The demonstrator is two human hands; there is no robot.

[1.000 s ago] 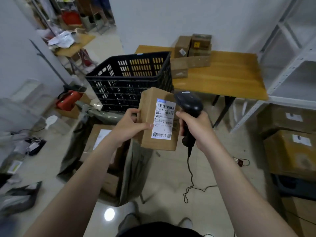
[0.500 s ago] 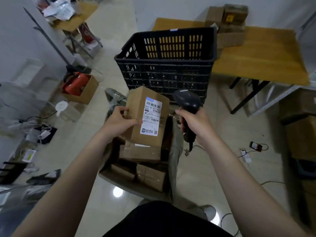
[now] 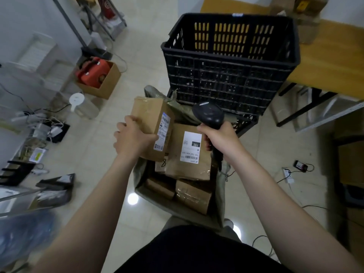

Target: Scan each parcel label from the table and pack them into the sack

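Observation:
My left hand [image 3: 133, 137] grips a brown cardboard parcel [image 3: 150, 119] with a white label on its right face, holding it over the left side of the open grey-green sack [image 3: 140, 191]. Inside the sack lie several taped cardboard parcels, the top one [image 3: 187, 154] showing a white label marked 150. My right hand [image 3: 218, 137] is shut on the handle of a black barcode scanner [image 3: 208, 114], its head above the sack's far right edge. More parcels [image 3: 307, 10] sit on the wooden table [image 3: 334, 56] at top right.
A tall black slatted crate [image 3: 228, 62] stands just behind the sack. A cardboard box with a red tool [image 3: 98, 77] and cables, chargers and dark bags litter the floor on the left. Stacked cartons [image 3: 352, 164] and a metal shelf frame stand at the right.
The view has tilted down over the sack. My left hand has lowered the parcel toward the sack's opening and turned its label sideways. The scanner hand has stayed beside it.

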